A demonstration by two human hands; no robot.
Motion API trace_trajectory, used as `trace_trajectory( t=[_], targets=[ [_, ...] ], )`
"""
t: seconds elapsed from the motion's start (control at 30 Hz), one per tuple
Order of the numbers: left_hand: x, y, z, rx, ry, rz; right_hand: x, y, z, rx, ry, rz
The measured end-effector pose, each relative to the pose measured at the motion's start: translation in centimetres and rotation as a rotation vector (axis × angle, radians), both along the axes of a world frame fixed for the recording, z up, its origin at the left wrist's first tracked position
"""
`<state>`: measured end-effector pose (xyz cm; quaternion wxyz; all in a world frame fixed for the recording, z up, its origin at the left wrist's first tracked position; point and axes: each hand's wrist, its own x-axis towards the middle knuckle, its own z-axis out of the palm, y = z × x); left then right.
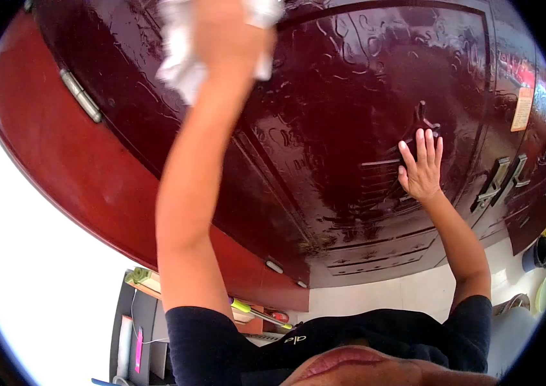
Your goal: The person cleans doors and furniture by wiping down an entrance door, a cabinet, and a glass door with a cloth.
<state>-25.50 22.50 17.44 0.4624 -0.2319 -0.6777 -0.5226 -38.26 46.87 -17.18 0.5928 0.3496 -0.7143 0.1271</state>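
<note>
Here, white cloth (pixel 179 67) beneath left hand (pixel 231 32), fingers' grip unclear; right hand (pixel 422 175) on door (pixel 340 128), fingers apart.

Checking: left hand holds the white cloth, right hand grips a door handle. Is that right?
Not quite: the right hand isn't on a door handle; the head view shows it spread open against the dark red panel. The left hand does hold the white cloth.
</note>
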Motion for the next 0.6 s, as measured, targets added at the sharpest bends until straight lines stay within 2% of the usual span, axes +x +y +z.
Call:
trace_trajectory(
  t=[0.03,0.07,0.1,0.13,0.17,0.23,0.3,0.37,0.43,0.5,0.6],
  targets=[
    [-2.3,1.5,-2.4,-0.455,0.177,0.506,0.1,0.2,0.2,0.007,-0.025,0.011],
    [-2.3,1.4,-5.5,-1.034,0.439,0.754,0.2,0.2,0.4,0.012,-0.05,0.02],
    [-2.7,3.0,-7.4,-1.104,0.486,0.582,0.4,0.3,0.5,0.021,-0.077,0.032],
    [-3.0,3.9,-8.8,-1.214,0.647,0.643,0.9,0.6,0.6,0.036,-0.102,0.045],
    [-2.2,3.6,-9.7,-1.355,0.548,0.661,1.4,1.1,0.9,0.076,-0.134,0.032],
    [-1.3,0.0,-7.5,-1.297,0.45,0.659,2.3,2.7,1.8,0.16,-0.19,-0.001],
    [0.9,-5.2,-4.3,-1.122,0.52,0.922,2.6,4.9,1.6,0.06,-0.131,-0.019],
    [3.8,-10.1,0.0,-0.721,0.401,1.005,2.9,8.1,1.9,0.023,-0.162,-0.118],
    [5.1,-14.7,4.6,-0.439,0.397,1.191,2.2,11.2,2.4,-0.061,-0.126,-0.175],
    [5.7,-15.0,8.0,-0.224,0.349,1.284,1.6,14.2,3.3,-0.13,-0.127,-0.27],
    [3.1,-13.6,11.3,-0.201,0.43,1.362,-0.1,17.7,4.2,-0.254,-0.102,-0.346]
  ],
)
